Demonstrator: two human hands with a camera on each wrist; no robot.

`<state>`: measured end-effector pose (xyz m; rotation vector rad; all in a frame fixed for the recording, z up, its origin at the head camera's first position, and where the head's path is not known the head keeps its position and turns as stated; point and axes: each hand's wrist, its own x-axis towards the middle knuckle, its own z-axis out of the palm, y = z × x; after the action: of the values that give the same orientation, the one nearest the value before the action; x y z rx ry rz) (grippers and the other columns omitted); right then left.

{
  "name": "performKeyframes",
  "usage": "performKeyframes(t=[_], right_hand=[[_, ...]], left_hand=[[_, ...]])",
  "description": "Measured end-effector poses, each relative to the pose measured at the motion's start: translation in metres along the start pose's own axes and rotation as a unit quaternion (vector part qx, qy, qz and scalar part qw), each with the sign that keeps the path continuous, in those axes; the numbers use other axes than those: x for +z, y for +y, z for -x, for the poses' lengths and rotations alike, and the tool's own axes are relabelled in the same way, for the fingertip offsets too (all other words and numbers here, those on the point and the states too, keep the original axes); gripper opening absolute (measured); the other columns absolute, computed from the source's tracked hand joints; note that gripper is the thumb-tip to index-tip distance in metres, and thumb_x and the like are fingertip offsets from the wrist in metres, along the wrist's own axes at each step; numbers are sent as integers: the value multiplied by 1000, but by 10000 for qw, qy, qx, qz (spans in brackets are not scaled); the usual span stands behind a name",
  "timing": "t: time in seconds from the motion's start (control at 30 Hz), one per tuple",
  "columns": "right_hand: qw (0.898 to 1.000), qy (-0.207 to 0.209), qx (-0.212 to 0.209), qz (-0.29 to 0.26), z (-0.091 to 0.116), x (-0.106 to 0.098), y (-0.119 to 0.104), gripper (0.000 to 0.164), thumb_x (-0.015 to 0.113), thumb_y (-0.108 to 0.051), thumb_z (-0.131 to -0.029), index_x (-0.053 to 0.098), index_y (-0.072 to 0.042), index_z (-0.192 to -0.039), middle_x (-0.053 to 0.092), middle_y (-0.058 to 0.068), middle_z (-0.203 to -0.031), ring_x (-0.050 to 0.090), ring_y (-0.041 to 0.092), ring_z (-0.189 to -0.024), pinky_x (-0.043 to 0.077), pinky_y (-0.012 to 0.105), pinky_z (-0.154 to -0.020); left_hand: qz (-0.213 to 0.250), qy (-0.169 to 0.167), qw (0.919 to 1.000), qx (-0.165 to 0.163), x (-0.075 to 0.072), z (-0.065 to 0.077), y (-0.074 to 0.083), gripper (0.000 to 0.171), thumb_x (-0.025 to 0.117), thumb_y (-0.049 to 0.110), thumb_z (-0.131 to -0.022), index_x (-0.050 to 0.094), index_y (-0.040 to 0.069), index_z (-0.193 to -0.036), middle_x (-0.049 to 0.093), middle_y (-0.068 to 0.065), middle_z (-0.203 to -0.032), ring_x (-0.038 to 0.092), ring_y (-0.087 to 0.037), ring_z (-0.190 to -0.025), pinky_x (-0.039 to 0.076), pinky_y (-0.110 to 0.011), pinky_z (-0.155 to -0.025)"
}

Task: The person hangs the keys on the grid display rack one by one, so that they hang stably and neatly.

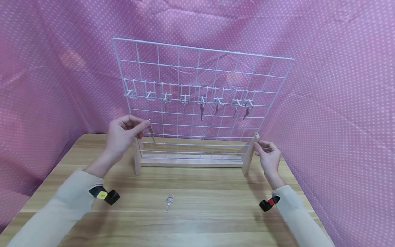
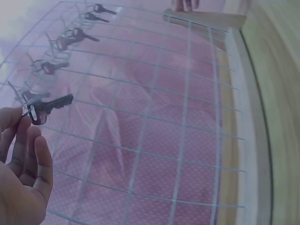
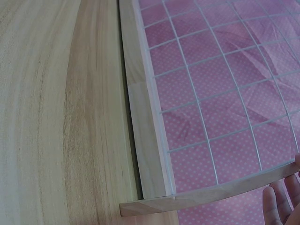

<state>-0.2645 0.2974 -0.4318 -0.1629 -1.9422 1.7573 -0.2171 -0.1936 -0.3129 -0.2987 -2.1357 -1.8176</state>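
Observation:
Between thumb and fingers, my left hand pinches a key by its ring, in front of the grid's left side. In the left wrist view the key sticks out from the fingertips with its toothed blade to the right. My right hand holds the right wooden upright of the stand near its top; in the right wrist view only some fingers show beside the wood. The white wire grid leans back in that stand. Along it hangs a row of white hooks, several with keys.
Another key with a ring lies on the wooden table in front of the stand. The stand's wooden base bar runs between the uprights. Pink dotted cloth hangs behind and at both sides.

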Motion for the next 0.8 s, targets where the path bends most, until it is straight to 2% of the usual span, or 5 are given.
performKeyframes(t=[0.1, 0.3, 0.53, 0.63, 0.8], right_hand=[[10000, -11, -16, -24, 0, 0, 0, 34, 81, -11, -93, 68, 11, -116, 70, -16, -90, 68, 3, -72, 63, 15, -65], [10000, -14, -73, 55, 2, 0, -1, 34, 81, -13, -94, 68, 11, -115, 69, -16, -91, 68, 3, -73, 63, 15, -66], [10000, 7, -83, 24, 2, 1, -1, 34, 81, -11, -93, 68, 12, -115, 69, -17, -89, 68, 1, -72, 63, 15, -65], [10000, 12, -81, 55, 1, 1, -1, 34, 81, -11, -93, 68, 11, -115, 70, -18, -88, 69, 1, -72, 63, 15, -65], [9999, 6, -42, 99, 1, 1, 0, 35, 81, -12, -93, 68, 11, -116, 70, -18, -89, 69, 0, -73, 63, 15, -66]], left_hand=[[93, 181, 9997, 131, 0, -5, 8, 3, 78, 19, -97, 77, 19, -94, 72, 14, -75, 64, -5, -63, 58, -16, -61], [701, 422, 9957, 440, 1, -16, 21, 14, 83, 19, -93, 78, 7, -97, 77, 9, -77, 66, -7, -61, 57, -16, -58], [1559, 644, 9824, 795, 2, -26, 37, 6, 83, 10, -91, 78, 8, -91, 80, 5, -80, 66, -7, -55, 60, -17, -59], [1773, 691, 9785, 793, 1, -29, 40, 6, 83, 9, -90, 78, 9, -89, 80, 4, -79, 66, -7, -54, 60, -18, -58], [1862, 714, 9768, 778, 3, -33, 39, 6, 84, 8, -90, 78, 9, -88, 81, 3, -80, 65, -7, -54, 60, -18, -56]])
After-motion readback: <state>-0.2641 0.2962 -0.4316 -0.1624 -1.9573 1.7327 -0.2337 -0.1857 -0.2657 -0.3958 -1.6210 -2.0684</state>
